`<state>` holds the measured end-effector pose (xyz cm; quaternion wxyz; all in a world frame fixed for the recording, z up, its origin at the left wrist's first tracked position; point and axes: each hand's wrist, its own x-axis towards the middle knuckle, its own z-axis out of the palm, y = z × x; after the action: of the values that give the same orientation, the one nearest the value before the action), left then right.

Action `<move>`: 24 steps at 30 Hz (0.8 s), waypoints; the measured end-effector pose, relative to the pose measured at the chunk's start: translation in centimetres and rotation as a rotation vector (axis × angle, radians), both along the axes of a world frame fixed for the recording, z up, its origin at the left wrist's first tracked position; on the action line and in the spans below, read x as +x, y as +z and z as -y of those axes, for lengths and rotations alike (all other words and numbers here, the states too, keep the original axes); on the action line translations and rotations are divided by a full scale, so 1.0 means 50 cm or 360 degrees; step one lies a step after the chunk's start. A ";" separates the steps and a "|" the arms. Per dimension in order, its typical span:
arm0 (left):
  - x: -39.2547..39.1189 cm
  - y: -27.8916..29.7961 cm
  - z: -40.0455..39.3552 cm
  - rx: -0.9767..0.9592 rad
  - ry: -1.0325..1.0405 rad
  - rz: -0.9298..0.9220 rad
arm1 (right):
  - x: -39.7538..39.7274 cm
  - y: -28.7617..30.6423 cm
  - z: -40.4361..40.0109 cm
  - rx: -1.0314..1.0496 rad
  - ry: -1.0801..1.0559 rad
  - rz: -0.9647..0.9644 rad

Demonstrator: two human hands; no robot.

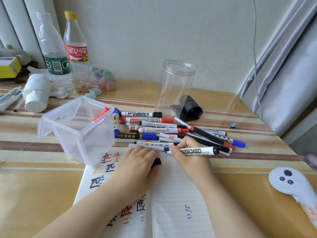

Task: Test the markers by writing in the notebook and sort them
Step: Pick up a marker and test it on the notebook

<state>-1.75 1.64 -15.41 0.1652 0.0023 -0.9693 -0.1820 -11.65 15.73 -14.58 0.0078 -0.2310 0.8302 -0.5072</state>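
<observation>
An open lined notebook (173, 189) lies at the table's front, with red, black, blue and orange test marks on its left page. My right hand (187, 152) grips a white whiteboard marker (197, 151) over the right page's top, tip pointing left. My left hand (139, 162) rests on the notebook's spine and holds a black marker cap (157, 162). A pile of several markers (164, 129) lies beyond the notebook. A clear square plastic box (77, 127) at the left holds a red marker (101, 114). A clear round jar (175, 86) stands empty behind the pile.
Two plastic bottles (75, 48) and a white paper roll (36, 93) stand at the back left. A black roll (190, 109) lies beside the jar. A white controller (291, 181) rests at the right front. A grey curtain (283, 74) hangs on the right.
</observation>
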 end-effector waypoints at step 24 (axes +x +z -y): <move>0.003 -0.004 0.001 0.0021 0.0003 -0.0060 | 0.003 0.001 -0.006 -0.0018 0.0067 -0.0004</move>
<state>-1.59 1.59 -15.62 0.1836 0.0009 -0.9648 -0.1882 -11.52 16.05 -14.51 0.0160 -0.2493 0.8223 -0.5113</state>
